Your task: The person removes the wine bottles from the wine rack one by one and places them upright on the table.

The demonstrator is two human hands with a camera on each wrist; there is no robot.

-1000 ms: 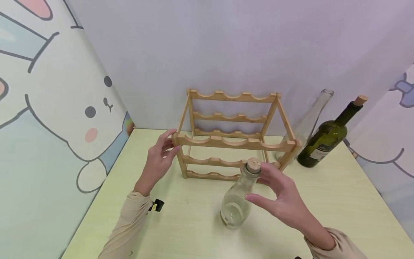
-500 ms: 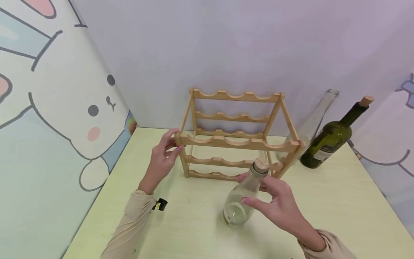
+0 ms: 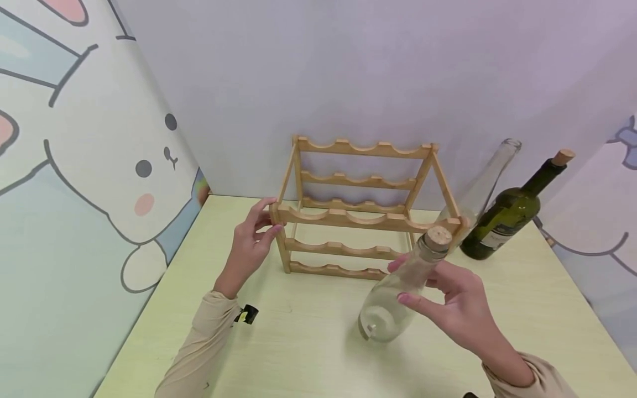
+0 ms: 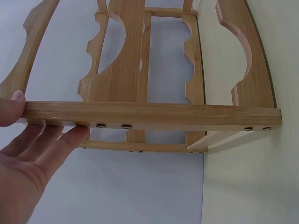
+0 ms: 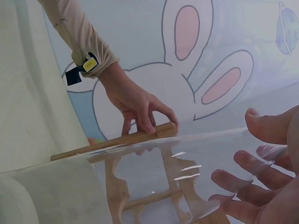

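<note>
A clear glass bottle (image 3: 390, 307) with a cork (image 3: 439, 236) in its mouth leans to the right in front of the wooden wine rack (image 3: 343, 217). My right hand (image 3: 463, 309) holds it below the neck, thumb on the near side and fingers reaching behind. Whether its base touches the table I cannot tell. At the rack's left front post, my left hand (image 3: 250, 237) grips near the top corner. The left wrist view shows the thumb on one side of that post (image 4: 154, 115) and the fingers on the other. The bottle (image 5: 60, 186) looms large in the right wrist view.
Behind the rack's right side stand an uncorked clear bottle (image 3: 490, 171) and a corked green wine bottle (image 3: 512, 210). The pale table (image 3: 293, 354) meets a plain wall at the back. Walls with rabbit drawings (image 3: 99, 166) flank it.
My right hand has closed in on the corked clear bottle and moved it right and slightly up, tilting it further. The left hand stays on the rack.
</note>
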